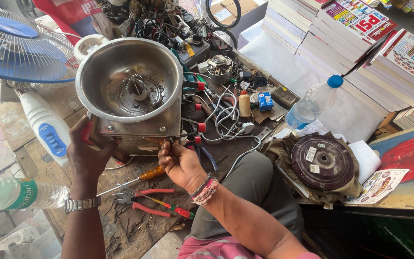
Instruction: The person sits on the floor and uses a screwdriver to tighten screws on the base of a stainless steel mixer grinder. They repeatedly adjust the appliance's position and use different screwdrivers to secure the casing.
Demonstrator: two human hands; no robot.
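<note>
The left hand (88,152) grips the steel juicer base (135,132) at its lower corner, fingers wrapped shut. The right hand's (180,163) fingers pinch closed against its front edge; a screwdriver (132,180) lies just below.

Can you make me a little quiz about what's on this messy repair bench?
1. True or false: the left hand grips the side of the steel machine.
2. What colour is the cap of the water bottle near the stacked books? A red, B blue, C green.
3. Fill in: the screwdriver lying near the right hand has an ____ handle.

Key
1. True; the left hand holds its left side.
2. B.
3. Orange. It lies on the bench just above the red-handled pliers.
</note>
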